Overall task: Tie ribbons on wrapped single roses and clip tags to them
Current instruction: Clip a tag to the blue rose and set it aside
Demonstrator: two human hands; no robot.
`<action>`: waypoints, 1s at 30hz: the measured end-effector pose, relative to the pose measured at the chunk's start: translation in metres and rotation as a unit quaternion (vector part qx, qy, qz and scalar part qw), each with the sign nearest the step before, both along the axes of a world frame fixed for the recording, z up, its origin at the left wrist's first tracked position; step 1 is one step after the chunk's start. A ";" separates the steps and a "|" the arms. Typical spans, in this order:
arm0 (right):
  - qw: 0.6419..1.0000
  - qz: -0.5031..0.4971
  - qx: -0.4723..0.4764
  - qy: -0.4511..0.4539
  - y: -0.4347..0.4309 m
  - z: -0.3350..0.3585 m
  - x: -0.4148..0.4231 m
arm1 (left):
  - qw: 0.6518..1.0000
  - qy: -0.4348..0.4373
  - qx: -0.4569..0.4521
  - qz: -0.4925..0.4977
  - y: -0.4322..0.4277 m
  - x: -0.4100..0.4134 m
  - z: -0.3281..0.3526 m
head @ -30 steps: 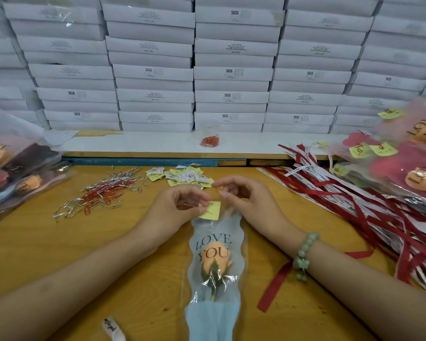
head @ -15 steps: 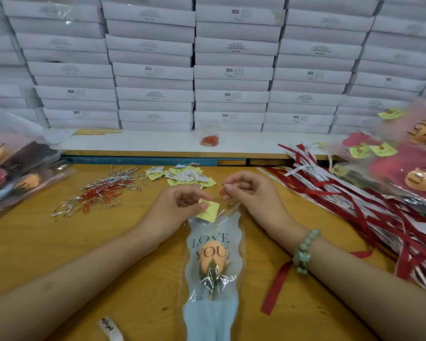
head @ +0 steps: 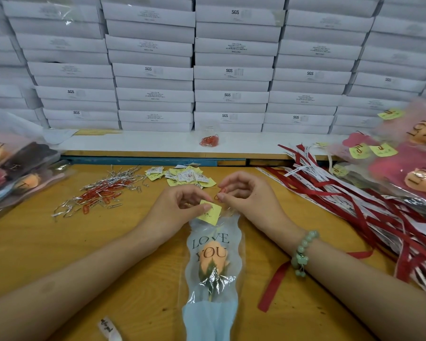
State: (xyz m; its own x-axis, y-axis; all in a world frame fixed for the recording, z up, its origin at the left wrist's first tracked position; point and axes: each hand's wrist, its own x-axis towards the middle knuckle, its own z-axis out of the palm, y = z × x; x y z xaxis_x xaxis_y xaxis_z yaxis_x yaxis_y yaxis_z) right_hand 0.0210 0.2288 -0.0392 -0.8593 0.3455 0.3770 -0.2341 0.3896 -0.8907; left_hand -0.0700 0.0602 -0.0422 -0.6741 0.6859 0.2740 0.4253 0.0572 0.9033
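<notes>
A wrapped orange rose (head: 213, 262) in a clear sleeve printed LOVE YOU lies lengthwise on the wooden table (head: 59, 254) between my arms. My left hand (head: 180, 207) pinches a yellow tag (head: 210, 212) against the sleeve's top edge. Just right of it, my right hand (head: 246, 195) pinches a red paper clip (head: 220, 193) between thumb and forefinger, a little above the tag. A red ribbon (head: 273, 284) runs under my right forearm.
Loose red and silver paper clips (head: 101, 195) and a heap of yellow tags (head: 182, 174) lie ahead. Red and white ribbons (head: 354, 207) pile at the right beside finished roses (head: 413, 168). More wrapped roses (head: 15, 168) sit at left. White boxes (head: 231, 70) are stacked behind.
My right hand has lifted slightly away from the tag, and the red paper clip now shows between its fingers. The left hand keeps the tag on the sleeve.
</notes>
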 end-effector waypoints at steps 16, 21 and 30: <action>0.999 0.016 0.030 0.021 -0.001 -0.004 -0.004 | 1.000 0.004 0.019 0.015 -0.001 0.002 0.001; 0.999 0.025 0.024 0.026 -0.002 -0.003 -0.004 | 0.999 0.015 0.026 0.021 -0.001 0.001 0.000; 0.998 0.034 0.048 0.025 -0.003 -0.002 -0.002 | 0.999 0.006 0.033 0.030 -0.002 0.000 0.000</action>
